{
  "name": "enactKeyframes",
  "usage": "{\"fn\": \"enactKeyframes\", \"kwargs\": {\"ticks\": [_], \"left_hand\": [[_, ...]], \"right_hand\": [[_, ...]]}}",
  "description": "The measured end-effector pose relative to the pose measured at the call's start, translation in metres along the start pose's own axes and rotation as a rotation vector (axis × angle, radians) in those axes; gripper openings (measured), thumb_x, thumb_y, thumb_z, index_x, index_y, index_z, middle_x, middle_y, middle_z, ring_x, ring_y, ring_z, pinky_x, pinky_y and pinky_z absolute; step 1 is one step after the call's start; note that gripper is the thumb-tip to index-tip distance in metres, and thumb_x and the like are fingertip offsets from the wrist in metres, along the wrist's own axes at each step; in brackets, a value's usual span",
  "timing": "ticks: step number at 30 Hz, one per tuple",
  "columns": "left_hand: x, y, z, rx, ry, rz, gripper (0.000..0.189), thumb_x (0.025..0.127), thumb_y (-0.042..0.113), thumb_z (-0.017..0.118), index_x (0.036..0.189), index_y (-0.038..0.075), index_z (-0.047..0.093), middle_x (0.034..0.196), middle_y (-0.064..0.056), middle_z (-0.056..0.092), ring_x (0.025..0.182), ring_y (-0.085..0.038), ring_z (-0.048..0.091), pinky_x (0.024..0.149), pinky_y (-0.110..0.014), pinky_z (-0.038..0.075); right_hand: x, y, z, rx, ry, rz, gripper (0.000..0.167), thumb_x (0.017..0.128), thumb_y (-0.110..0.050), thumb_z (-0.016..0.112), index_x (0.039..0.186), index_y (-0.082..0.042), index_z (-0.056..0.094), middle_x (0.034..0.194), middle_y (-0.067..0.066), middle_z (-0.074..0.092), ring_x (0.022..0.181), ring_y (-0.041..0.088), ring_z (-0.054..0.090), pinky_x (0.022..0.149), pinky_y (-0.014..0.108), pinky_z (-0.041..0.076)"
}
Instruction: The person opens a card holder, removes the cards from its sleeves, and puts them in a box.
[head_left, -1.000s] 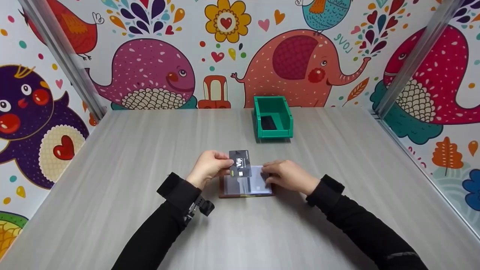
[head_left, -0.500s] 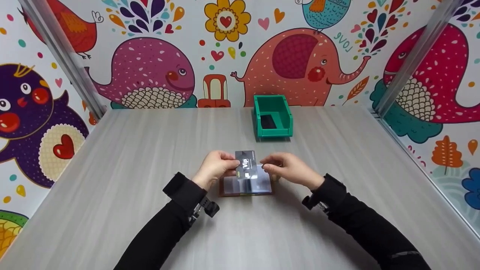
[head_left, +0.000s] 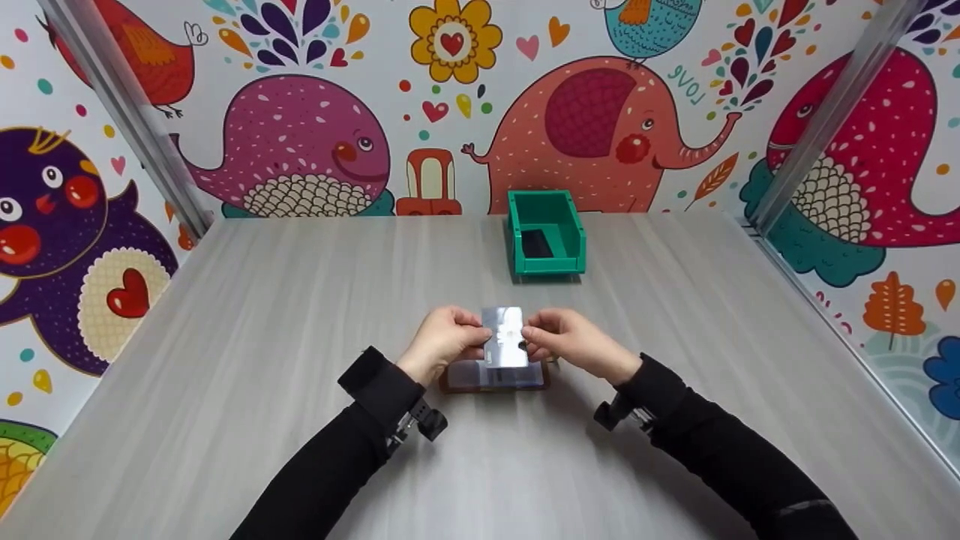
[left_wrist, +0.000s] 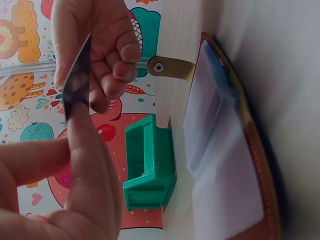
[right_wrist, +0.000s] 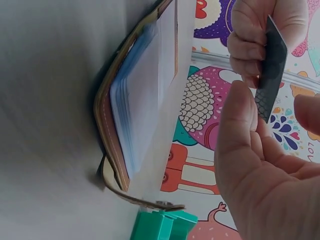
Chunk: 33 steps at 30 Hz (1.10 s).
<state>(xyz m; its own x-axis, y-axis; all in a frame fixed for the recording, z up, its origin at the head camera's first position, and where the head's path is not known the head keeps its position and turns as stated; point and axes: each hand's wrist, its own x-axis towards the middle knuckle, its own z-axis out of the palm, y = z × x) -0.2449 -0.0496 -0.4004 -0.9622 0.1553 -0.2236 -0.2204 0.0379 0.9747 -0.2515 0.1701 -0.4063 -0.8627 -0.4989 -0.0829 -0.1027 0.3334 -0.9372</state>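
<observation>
My left hand [head_left: 446,337] pinches a dark card [head_left: 505,334] by its left edge, above an open brown card holder [head_left: 450,388]. Glare whitens the card's face in the head view; both wrist views show it thin and dark, nearly edge-on. The right hand [head_left: 577,341] is at the card's right edge. In the right wrist view its fingers lie beside the card, while its thumb [right_wrist: 307,111] stands apart. Clear sleeves [left_wrist: 225,185] fill the holder, which lies on the table with its snap strap [left_wrist: 172,67] sticking out.
A green bin [head_left: 551,266] stands at the back of the table [head_left: 337,270], with a dark flat piece [head_left: 535,244] inside. Printed cartoon walls [head_left: 300,142] and metal posts [head_left: 124,112] enclose the back and sides.
The left hand has carried the card rightward and slightly nearer, and its face has turned from dark print to bright glare. The right hand has come off the sleeves to the card's edge.
</observation>
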Motion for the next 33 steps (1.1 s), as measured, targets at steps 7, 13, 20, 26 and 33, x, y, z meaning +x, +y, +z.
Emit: {"fn": "enactKeyframes", "kwargs": {"ticks": [7, 13, 20, 26, 33], "left_hand": [[0.001, -0.003, 0.004, 0.024, -0.011, 0.009, 0.01, 0.086, -0.009, 0.066, 0.093, -0.008, 0.059, 0.084, -0.011, 0.059, 0.06, -0.013, 0.061, 0.059, -0.025, 0.056], [-0.001, -0.004, 0.007, 0.014, -0.037, 0.016, 0.008, 0.086, -0.009, 0.066, 0.09, -0.007, 0.058, 0.085, -0.012, 0.06, 0.059, -0.013, 0.06, 0.056, -0.024, 0.055], [0.001, -0.005, 0.009, -0.001, -0.036, 0.011, 0.01, 0.086, -0.009, 0.066, 0.091, -0.007, 0.057, 0.085, -0.012, 0.059, 0.059, -0.013, 0.06, 0.055, -0.024, 0.055], [-0.001, -0.006, 0.01, 0.004, -0.035, 0.005, 0.012, 0.087, -0.008, 0.066, 0.094, -0.008, 0.056, 0.086, -0.013, 0.059, 0.061, -0.014, 0.06, 0.056, -0.024, 0.056], [-0.002, -0.005, 0.01, 0.012, -0.037, 0.016, 0.012, 0.087, -0.007, 0.066, 0.095, -0.009, 0.057, 0.087, -0.013, 0.059, 0.06, -0.014, 0.059, 0.056, -0.024, 0.056]], "right_hand": [[0.002, -0.001, 0.003, 0.004, 0.022, 0.005, 0.024, 0.1, -0.013, 0.059, 0.107, 0.01, 0.059, 0.088, 0.009, 0.064, 0.074, 0.01, 0.061, 0.065, 0.026, 0.051], [0.001, -0.002, 0.004, 0.006, 0.038, 0.001, 0.016, 0.098, -0.01, 0.059, 0.101, 0.005, 0.059, 0.08, 0.0, 0.059, 0.068, 0.009, 0.055, 0.059, 0.023, 0.046], [0.001, 0.0, 0.005, 0.035, 0.064, 0.016, 0.015, 0.098, -0.009, 0.058, 0.102, 0.005, 0.057, 0.081, 0.002, 0.06, 0.067, 0.008, 0.054, 0.059, 0.023, 0.047], [0.001, 0.0, 0.005, 0.042, 0.072, 0.012, 0.014, 0.098, -0.008, 0.058, 0.101, 0.006, 0.057, 0.082, 0.002, 0.061, 0.066, 0.008, 0.054, 0.058, 0.024, 0.047], [0.001, 0.001, 0.003, 0.047, 0.075, 0.022, 0.015, 0.098, -0.007, 0.058, 0.102, 0.007, 0.057, 0.087, 0.005, 0.064, 0.071, 0.008, 0.06, 0.061, 0.023, 0.052]]}}
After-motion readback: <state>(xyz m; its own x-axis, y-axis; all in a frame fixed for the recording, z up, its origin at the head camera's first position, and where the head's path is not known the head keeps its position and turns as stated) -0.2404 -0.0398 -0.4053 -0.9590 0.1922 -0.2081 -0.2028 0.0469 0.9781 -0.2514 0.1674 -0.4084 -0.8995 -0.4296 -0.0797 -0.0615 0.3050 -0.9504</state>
